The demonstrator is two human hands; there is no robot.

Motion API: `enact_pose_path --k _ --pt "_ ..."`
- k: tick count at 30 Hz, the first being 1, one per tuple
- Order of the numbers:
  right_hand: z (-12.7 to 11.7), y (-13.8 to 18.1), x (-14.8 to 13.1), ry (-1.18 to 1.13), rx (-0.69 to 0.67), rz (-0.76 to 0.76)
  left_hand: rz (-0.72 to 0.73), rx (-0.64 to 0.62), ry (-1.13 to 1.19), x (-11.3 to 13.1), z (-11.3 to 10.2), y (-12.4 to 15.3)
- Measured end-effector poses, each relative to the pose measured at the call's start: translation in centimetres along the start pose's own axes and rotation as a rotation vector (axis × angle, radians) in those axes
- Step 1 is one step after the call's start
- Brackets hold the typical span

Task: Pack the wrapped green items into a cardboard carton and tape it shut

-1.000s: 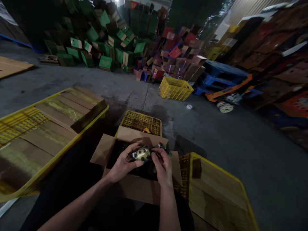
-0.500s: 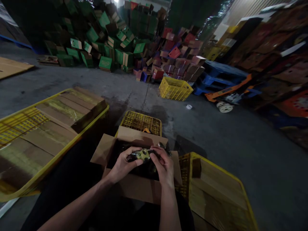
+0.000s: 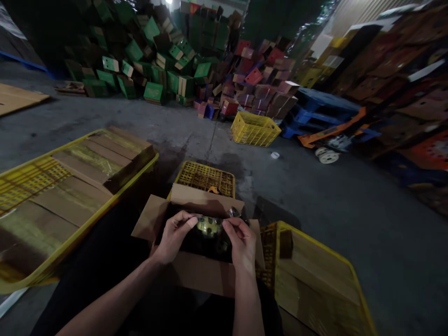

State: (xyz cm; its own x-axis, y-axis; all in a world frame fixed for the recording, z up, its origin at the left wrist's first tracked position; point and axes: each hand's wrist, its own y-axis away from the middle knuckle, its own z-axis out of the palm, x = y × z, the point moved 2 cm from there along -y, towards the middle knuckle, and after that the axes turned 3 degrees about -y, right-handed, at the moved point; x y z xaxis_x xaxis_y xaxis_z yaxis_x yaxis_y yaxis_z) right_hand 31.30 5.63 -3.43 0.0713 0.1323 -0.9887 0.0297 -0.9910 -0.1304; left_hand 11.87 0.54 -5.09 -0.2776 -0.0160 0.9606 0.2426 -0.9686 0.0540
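Between my hands is a small yellow-green item with dark spots [image 3: 207, 226], in what looks like shiny clear plastic film. Its exact kind is too dim to tell. My left hand [image 3: 175, 237] pinches the left end with thumb and fingers, and my right hand [image 3: 242, 240] pinches the right end. Both hands are over an open cardboard box [image 3: 205, 275] with its flaps spread outward. Dark contents inside the box are hard to make out. A shiny plastic-looking piece [image 3: 234, 212] shows near the box's far right corner, behind my right hand.
Yellow crates with cardboard boxes stand at left [image 3: 140, 169] and right [image 3: 345, 259]. Just beyond the box is another yellow crate [image 3: 206, 173], with an orange-handled object [image 3: 214, 190] before it. Farther off are a yellow crate [image 3: 255, 129], blue pallets [image 3: 325, 105], a pallet jack and heaped boxes.
My fingers have shifted outward to the two ends of the wrapped item, so more of its middle shows. The hands are slightly farther apart. The box and crates stay put.
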Motion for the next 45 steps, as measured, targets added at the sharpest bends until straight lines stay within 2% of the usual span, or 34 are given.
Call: enact_pose_path --k 4,6,9,13,16,23,27,31,33,35,38,41,45 --pt "0.6 0.0 0.8 -0.102 0.044 0.051 -0.005 0.059 0.032 -0.7 -0.5 -0.2" --pt "0.7 -0.1 1.0 -0.158 0.061 0.091 -0.007 0.050 0.010 -0.7 -0.5 -0.2" --pt "0.3 -0.4 1.1 -0.223 0.126 0.120 -0.015 -0.035 -0.005 -0.1 -0.2 -0.1" --pt "-0.7 -0.6 1.2 -0.241 0.212 0.124 -0.035 -0.230 0.063 0.9 0.6 0.2" --pt "-0.9 -0.4 1.3 -0.187 0.205 0.125 -0.044 -0.278 0.047 0.9 0.7 0.2" --pt "-0.4 0.2 0.0 0.082 0.072 0.014 0.001 -0.084 -0.002 -0.1 0.0 0.0" --pt "-0.1 0.6 -1.6 0.145 -0.122 -0.080 0.037 0.025 0.018 0.0 0.0 0.0" --pt "0.3 1.0 -2.5 0.199 -0.310 -0.187 0.008 0.056 0.094 -0.7 -0.3 -0.3" --pt "0.4 1.0 -2.3 0.225 -0.315 -0.207 -0.048 0.079 0.164 -1.1 -0.5 -0.5" --pt "0.3 0.8 -1.9 0.242 -0.255 -0.219 -0.102 0.099 0.228 -1.4 -0.7 -0.6" --pt "0.2 0.5 -1.3 0.248 -0.152 -0.215 -0.147 0.066 0.277 -1.3 -0.6 -0.5" --pt "0.0 0.5 -1.0 0.245 -0.117 -0.179 -0.098 0.016 0.230 -1.0 -0.5 -0.2" --pt "0.0 0.6 -1.0 0.175 -0.220 -0.124 0.024 0.039 0.101 -0.8 -0.5 -0.1"
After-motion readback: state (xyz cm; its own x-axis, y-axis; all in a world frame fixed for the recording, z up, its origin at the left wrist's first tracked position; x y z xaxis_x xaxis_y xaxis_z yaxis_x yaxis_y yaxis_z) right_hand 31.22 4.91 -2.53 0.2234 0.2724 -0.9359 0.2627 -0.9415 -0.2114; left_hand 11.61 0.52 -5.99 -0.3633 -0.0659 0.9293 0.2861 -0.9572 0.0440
